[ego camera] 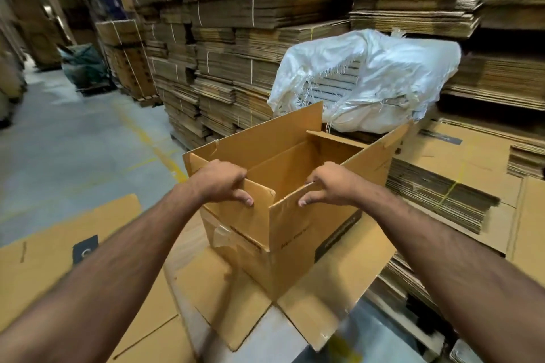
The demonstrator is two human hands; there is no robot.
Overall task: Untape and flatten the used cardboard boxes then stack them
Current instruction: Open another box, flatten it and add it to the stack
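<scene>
An open brown cardboard box (292,233) stands upright in the middle, its near corner toward me and its top flaps up. A strip of clear tape clings to its left side. My left hand (222,183) grips the top edge of the left near wall, fingers inside and thumb outside. My right hand (327,186) grips the top edge of the right near wall the same way. The box rests on flattened cardboard sheets (206,283) lying on the floor.
Tall tied bundles of flattened cartons (236,53) fill the back. A white woven sack (368,79) lies on a low stack (442,186) at the right. Grey concrete floor (73,138) with yellow lines opens to the left. A green bag (85,65) sits far back left.
</scene>
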